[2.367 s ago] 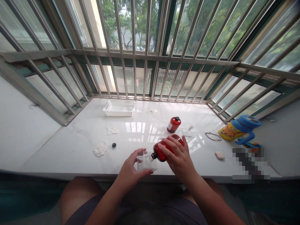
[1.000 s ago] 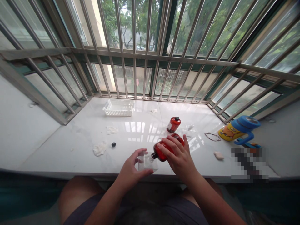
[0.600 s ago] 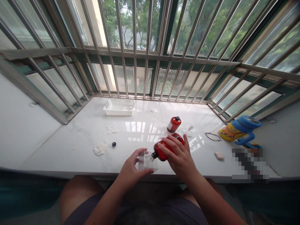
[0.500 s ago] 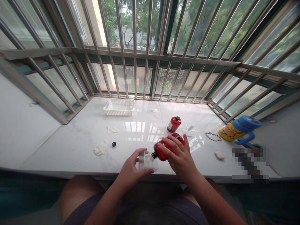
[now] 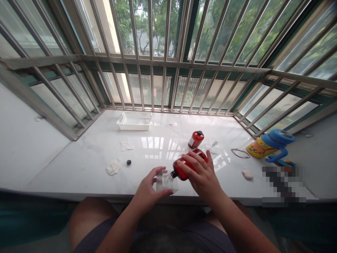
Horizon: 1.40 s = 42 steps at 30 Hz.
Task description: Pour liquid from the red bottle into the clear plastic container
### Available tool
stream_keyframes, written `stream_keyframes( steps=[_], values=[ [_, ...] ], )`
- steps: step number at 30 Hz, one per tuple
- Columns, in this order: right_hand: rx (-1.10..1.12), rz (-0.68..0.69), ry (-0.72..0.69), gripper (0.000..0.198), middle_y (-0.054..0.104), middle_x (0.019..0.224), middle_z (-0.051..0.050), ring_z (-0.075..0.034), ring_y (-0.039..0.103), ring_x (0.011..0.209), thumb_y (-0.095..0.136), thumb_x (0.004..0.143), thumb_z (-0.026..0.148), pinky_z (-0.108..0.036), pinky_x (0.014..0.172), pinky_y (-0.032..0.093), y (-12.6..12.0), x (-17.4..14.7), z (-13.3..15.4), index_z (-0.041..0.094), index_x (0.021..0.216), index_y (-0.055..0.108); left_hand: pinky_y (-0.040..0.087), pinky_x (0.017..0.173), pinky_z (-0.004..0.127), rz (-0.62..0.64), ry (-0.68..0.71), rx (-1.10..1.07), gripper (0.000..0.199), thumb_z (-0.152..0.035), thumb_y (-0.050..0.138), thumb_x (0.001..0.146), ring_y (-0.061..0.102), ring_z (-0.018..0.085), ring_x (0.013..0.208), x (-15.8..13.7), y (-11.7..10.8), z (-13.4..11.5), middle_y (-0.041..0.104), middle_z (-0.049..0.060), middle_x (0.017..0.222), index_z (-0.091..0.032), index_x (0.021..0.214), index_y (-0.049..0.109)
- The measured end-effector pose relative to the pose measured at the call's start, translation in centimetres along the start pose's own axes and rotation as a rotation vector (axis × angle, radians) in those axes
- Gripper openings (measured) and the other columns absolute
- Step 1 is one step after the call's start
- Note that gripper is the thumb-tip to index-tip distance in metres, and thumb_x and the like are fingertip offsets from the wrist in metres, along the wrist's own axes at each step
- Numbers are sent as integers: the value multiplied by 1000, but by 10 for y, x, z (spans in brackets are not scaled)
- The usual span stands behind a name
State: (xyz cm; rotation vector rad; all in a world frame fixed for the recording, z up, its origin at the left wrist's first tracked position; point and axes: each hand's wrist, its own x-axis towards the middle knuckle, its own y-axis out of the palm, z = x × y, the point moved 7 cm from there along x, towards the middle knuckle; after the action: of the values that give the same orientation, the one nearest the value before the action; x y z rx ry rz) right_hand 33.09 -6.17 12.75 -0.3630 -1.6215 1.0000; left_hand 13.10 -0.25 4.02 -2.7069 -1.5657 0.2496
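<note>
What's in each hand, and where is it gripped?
Left hand: the clear container, held across its sides. Right hand: the tilted red bottle, gripped around its body, not the neck.

Right hand [image 5: 199, 169] is partly hiding the tilted red bottle [image 5: 180, 173]; nearer than the blue-lidded flask [image 5: 259, 147], a dark object [image 5: 280, 185] is appearing pixelated.

- Bottle [image 5: 180, 173]: red, glossy, see-through, with rounded shoulders and a short, dark neck. Cap removed. Tilted, neck lowest and directed left toward the box. Body gripped from above by the right hand [image 5: 202, 173].
- Box [image 5: 165, 185]: clear, colourless, straight-sided. Held between thumb and fingers of the left hand [image 5: 149, 187], near the front edge of the surface [image 5: 86, 179]. Bottle mouth located at its right side; contact between the two cannot be determined.
</note>
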Motion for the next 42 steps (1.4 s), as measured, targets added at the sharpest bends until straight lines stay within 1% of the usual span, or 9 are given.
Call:
stream_keyframes(
  steps=[8,17,28,38,42],
  values=[
    [-8,-18,-3,45,69,147,-5,-29,55,146,61,103,10,-70,133,7,-4,4,1,32,142,65,55,107,49,0,12,-25,82,-45,97,70,69,34,123,1,1,1,69,15,143,-26,141,60],
    [0,-8,-8,47,68,148,-5,-29,54,147,62,102,9,-71,133,6,-4,5,0,32,142,66,56,104,45,15,10,-56,83,-45,97,71,69,33,121,2,2,6,69,14,141,-24,143,59],
    [30,-29,10,45,68,147,-6,-30,54,146,62,102,10,-70,133,7,0,3,-2,31,142,65,55,107,47,10,16,-37,84,-46,97,71,68,35,125,2,1,4,68,14,142,-25,142,59],
    [26,-41,13,46,69,146,-6,-30,55,146,62,101,9,-70,133,7,0,2,-2,31,141,65,55,107,47,9,21,-27,84,-46,97,71,69,33,122,4,1,7,68,14,144,-26,143,58],
    [20,-47,7,46,69,146,-5,-30,55,146,62,101,9,-69,133,7,-2,3,-2,31,141,65,55,107,48,6,20,-25,85,-46,98,70,69,34,123,3,0,7,68,15,143,-26,142,59]
  ],
)
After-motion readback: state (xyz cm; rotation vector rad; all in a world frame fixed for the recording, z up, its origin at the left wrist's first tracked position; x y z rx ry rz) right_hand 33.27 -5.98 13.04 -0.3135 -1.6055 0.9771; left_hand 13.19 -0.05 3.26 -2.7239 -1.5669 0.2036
